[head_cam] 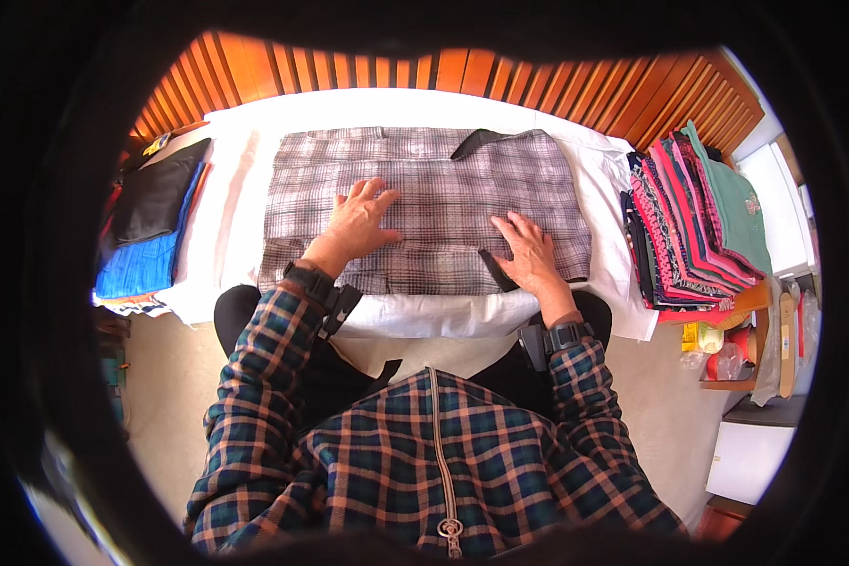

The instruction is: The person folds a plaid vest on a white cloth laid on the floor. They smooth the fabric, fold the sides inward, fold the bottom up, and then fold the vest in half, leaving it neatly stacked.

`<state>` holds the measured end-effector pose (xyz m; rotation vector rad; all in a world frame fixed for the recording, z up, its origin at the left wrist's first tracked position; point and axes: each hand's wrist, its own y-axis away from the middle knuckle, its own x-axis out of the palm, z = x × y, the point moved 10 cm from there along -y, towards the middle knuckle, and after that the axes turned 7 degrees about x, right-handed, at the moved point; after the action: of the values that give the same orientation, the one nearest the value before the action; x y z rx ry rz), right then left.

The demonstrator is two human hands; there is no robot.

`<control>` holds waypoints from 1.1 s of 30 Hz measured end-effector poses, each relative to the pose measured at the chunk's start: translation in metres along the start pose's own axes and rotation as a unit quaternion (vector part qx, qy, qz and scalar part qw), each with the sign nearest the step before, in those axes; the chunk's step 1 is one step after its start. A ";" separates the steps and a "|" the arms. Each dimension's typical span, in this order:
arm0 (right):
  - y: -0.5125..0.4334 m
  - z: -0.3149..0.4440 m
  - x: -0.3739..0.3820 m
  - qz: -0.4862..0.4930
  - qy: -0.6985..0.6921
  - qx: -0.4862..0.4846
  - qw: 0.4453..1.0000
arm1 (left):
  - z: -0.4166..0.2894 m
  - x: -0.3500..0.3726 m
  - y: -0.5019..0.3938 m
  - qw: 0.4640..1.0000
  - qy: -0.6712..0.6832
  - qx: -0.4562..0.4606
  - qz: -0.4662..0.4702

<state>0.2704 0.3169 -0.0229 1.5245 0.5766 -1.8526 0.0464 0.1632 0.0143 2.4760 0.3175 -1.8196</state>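
Observation:
A grey, white and pinkish plaid garment lies spread flat on a white cloth in front of me. Dark strips of fabric show at its upper right edge and near its lower edge. My left hand is over the garment's left half, palm down, fingers spread and slightly bent. Over the lower right part is my right hand, its fingers apart, close beside the lower dark strip. Neither hand grips the fabric. Whether the fingertips press on it I cannot tell.
Folded clothes, with a black piece above blue fabric, are stacked at the left. At the right stands a tall pile of folded garments, a green one outermost. Wooden slats run behind the cloth. A shelf holds plastic bags at the lower right.

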 end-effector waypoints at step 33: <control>-0.018 0.011 -0.005 -0.037 -0.018 -0.088 0.995 | 0.027 -0.009 0.064 0.998 -0.003 -0.057 0.037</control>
<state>0.2506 0.3222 -0.0164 1.3690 0.7684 -1.8275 0.0311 0.0951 0.0092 2.3732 0.3162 -1.7283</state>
